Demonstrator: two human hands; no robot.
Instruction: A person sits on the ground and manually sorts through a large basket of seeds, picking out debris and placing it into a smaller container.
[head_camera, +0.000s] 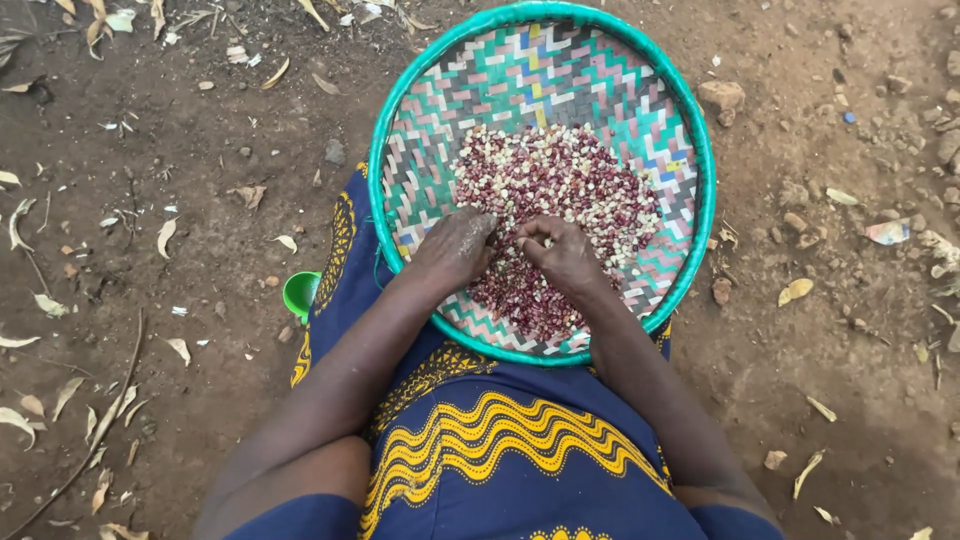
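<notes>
Bare brown earth (180, 200), strewn with dry leaves and small stones, lies all around a seated person. Nearest the camera is a dark blue cloth with yellow wavy patterns (500, 450), draped over the lap. At about 9 o'clock from the lap, a small green cup (300, 293) peeks from under the cloth's edge. Resting on the lap, toward 12 o'clock, is a round woven tray with a teal rim (700, 160), holding a heap of mixed red and white beans (560, 190). The left hand (455, 245) lies on the near edge of the heap, fingers curled together and pressing into the beans. The right hand (565, 250), just beside it at 3 o'clock, has its fingers bent and pinched together over the beans.
</notes>
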